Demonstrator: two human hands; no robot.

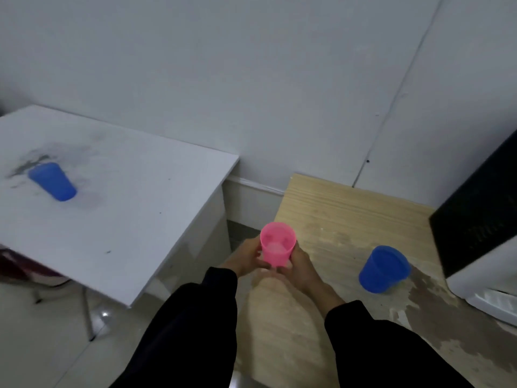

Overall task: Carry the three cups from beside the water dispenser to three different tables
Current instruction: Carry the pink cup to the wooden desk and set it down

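A pink cup (277, 243) is upright between both of my hands, over the left edge of the wooden table (349, 219). My left hand (244, 257) grips its left side and my right hand (300, 264) its right side. One blue cup (384, 268) stands on the wooden table at the right, beside the water dispenser (481, 219). A second blue cup (52, 181) stands on the white table (126, 219) at the far left.
A grey wall runs behind both tables. A narrow gap of floor (237, 231) separates the white table from the wooden one. The wooden top is stained and worn near the dispenser. The white table's metal leg (88, 315) shows below its front edge.
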